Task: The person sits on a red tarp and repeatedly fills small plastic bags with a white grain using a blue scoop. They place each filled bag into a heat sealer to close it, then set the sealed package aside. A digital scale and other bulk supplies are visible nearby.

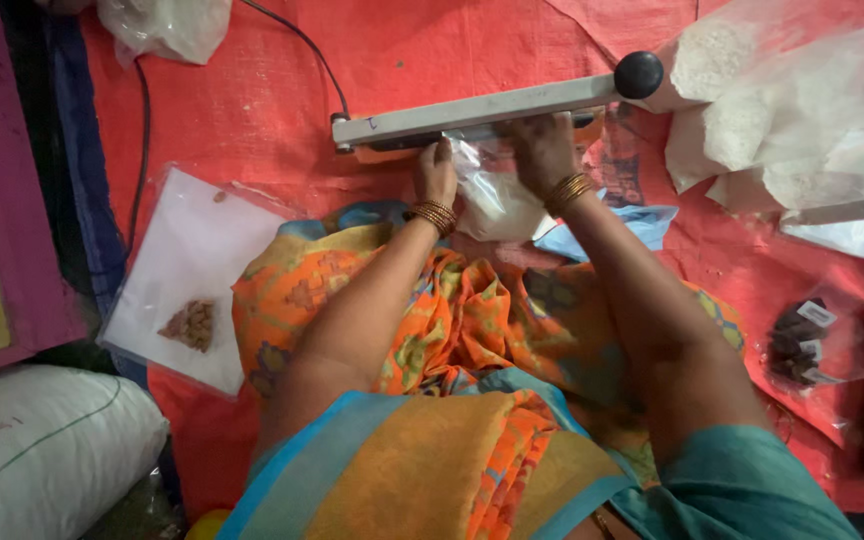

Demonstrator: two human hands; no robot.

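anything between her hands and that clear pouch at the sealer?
Nothing visible. The left hand and right hand both grip the clear pouch directly, its top edge tucked under the sealer arm. The contact under the arm is hidden.

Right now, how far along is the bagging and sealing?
Done, it seems: filled clear bags of white grain lie piled at the right. In hand: the left hand and right hand hold a small clear pouch with its mouth under the arm of the heat sealer; whether that seam is made I cannot tell. Left: a flat bag with a few brown pieces lies beside the person.
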